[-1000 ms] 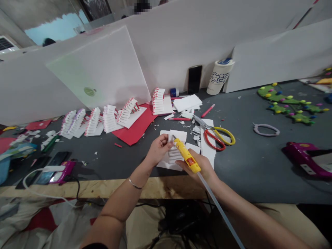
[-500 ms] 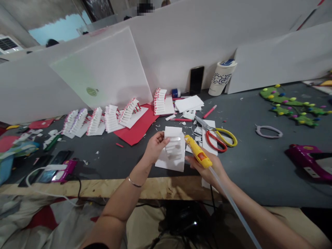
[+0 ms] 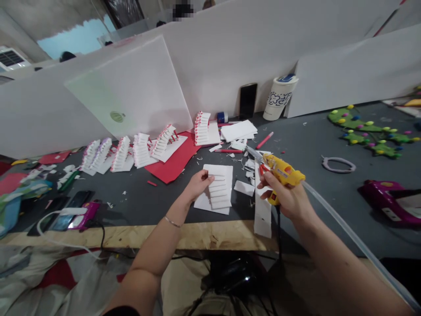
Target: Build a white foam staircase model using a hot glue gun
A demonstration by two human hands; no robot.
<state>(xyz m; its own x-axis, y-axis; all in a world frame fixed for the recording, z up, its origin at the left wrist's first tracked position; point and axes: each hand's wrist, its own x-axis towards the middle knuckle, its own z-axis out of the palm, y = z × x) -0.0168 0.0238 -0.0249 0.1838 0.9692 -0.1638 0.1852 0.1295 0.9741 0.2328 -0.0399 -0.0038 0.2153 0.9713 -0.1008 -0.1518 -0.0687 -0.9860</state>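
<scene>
A stepped piece of folded white card (image 3: 219,186) lies on a white base sheet (image 3: 205,204) in front of me. My left hand (image 3: 199,185) pinches its left edge between thumb and fingers. My right hand (image 3: 283,197) is shut around the grip of a yellow hot glue gun (image 3: 283,171), whose nozzle points left over the table. A clear glue stick (image 3: 345,224) trails from the gun's back toward the lower right. Beneath the gun are scissors with red and yellow handles (image 3: 253,153), mostly hidden, and a long white paper strip (image 3: 262,215).
Several finished white stepped models (image 3: 141,151) stand in a row along the back, by a red card sheet (image 3: 174,160). Paper scraps, a phone (image 3: 247,101) and a patterned cup (image 3: 279,98) sit behind. Green felt shapes (image 3: 365,131) and a magenta device (image 3: 388,202) lie right.
The glue gun has swung up and to the right, away from the card, in my right hand. The stepped card now lies lower and flatter on the table under my left hand.
</scene>
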